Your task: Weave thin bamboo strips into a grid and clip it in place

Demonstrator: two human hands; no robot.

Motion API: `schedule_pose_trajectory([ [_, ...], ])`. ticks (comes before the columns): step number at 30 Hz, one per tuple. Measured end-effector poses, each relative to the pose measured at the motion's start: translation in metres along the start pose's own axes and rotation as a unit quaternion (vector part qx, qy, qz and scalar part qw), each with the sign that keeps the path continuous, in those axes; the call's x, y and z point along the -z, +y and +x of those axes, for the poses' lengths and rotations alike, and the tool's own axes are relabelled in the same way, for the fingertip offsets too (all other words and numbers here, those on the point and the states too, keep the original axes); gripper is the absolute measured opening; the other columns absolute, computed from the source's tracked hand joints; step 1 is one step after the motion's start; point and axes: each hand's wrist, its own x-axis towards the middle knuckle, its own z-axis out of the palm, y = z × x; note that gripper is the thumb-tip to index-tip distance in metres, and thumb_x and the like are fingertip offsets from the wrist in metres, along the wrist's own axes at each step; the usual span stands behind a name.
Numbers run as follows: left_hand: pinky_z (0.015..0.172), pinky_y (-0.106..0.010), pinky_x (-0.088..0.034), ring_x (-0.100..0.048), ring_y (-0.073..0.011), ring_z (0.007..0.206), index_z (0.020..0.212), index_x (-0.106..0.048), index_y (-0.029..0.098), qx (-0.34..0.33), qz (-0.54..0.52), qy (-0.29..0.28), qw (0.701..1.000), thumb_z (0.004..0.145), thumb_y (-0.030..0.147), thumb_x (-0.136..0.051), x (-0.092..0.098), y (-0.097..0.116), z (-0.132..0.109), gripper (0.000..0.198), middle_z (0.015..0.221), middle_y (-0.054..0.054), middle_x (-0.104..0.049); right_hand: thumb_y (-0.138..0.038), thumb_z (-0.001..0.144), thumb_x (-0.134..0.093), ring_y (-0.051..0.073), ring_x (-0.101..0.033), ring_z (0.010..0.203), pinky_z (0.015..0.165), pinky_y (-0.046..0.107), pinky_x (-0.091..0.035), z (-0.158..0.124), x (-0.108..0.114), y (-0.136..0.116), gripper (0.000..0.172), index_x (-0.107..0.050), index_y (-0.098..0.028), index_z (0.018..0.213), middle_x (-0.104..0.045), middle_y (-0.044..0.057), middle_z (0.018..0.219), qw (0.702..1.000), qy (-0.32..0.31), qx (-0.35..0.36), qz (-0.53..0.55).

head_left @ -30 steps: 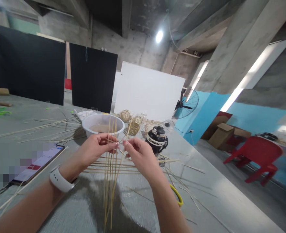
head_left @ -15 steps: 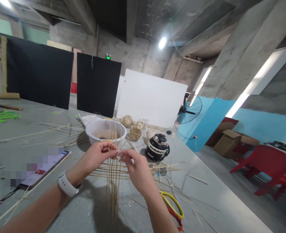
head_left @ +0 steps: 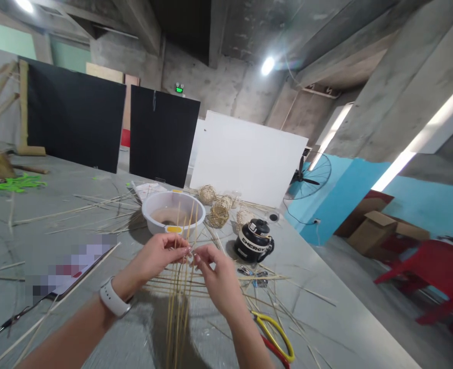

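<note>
1. The work in hand looks like weaving; several thin pale strips (head_left: 178,320) run lengthwise in front of the person, passing between the two hands, with their far ends showing against the white basin (head_left: 148,214).
2. The left hand (head_left: 159,258) grasps these pale strips, thumb pressed toward the fingers near their upper part; a white watch (head_left: 113,297) sits on that wrist.
3. The right hand (head_left: 217,271) has its thumb and fingertips drawn in, just beside the left fingertips; whether a strip is caught between them cannot be told, as the detail is too small.
4. The step seems to be setting one strip among the others at the fingertips; the next move appears to call for a steady left pinch and fine right-hand guiding, so that the spacing does not slip.
5. More loose strips (head_left: 276,278) lie crosswise on the table (head_left: 345,333) beyond the hands; a black bottle (head_left: 253,243) stands near the right hand; a yellow-and-red-handled tool (head_left: 281,330) lies beside the right forearm; woven balls (head_left: 207,194) sit behind the basin.
</note>
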Motion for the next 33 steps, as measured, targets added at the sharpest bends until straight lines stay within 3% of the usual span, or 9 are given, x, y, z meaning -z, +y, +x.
schedule_pose_trajectory([
  [7,0.076,-0.031,-0.05,-0.063,-0.0158,0.074,0.081,-0.068,0.015,0.023,-0.013,-0.016,1.0,0.072,0.036,-0.072,0.005,-0.002,0.0,0.024,0.076,0.0,-0.067,-0.02,0.087,-0.05,0.015,-0.056,0.064,0.063,0.025,-0.04,0.001,-0.002,-0.001,0.014,-0.063,-0.017,0.083,-0.064,0.001,0.072,1.0,-0.012,0.005,0.007],
  [15,0.078,-0.032,-0.049,-0.063,-0.0174,0.076,0.084,-0.068,0.014,-0.013,0.054,-0.034,0.998,0.076,0.034,-0.068,0.01,0.001,0.001,0.022,0.077,-0.003,-0.069,-0.011,0.083,-0.049,0.015,-0.057,0.066,0.065,0.024,-0.041,-0.001,0.0,-0.005,0.017,-0.065,-0.017,0.086,-0.066,0.001,0.073,1.0,-0.015,0.008,-0.013],
  [24,0.079,-0.033,-0.05,-0.066,-0.0197,0.08,0.088,-0.068,0.014,-0.003,0.077,-0.047,0.996,0.075,0.033,-0.068,0.01,0.007,-0.003,0.023,0.083,-0.005,-0.072,-0.019,0.089,-0.047,0.017,-0.058,0.066,0.063,0.028,-0.042,-0.006,-0.008,-0.007,0.011,-0.056,-0.018,0.096,-0.066,0.003,0.075,1.0,-0.015,-0.016,-0.012],
  [30,0.079,-0.032,-0.049,-0.066,-0.0191,0.082,0.087,-0.069,0.015,-0.001,0.08,-0.072,0.994,0.076,0.031,-0.068,0.015,0.009,-0.003,0.019,0.083,-0.004,-0.073,-0.021,0.088,-0.049,0.016,-0.061,0.067,0.068,0.03,-0.049,-0.002,-0.007,0.001,0.044,-0.039,-0.017,0.13,-0.063,0.0,0.077,0.994,-0.052,-0.014,0.099],
  [33,0.08,-0.031,-0.048,-0.066,-0.0181,0.083,0.087,-0.069,0.016,0.003,0.068,-0.08,0.994,0.076,0.029,-0.068,0.014,0.008,-0.002,0.017,0.084,-0.002,-0.072,-0.02,0.086,-0.051,0.015,-0.061,0.063,0.065,0.029,-0.05,0.002,-0.004,0.005,0.035,-0.054,-0.015,0.12,-0.063,0.001,0.074,0.991,-0.079,-0.027,0.106],
])
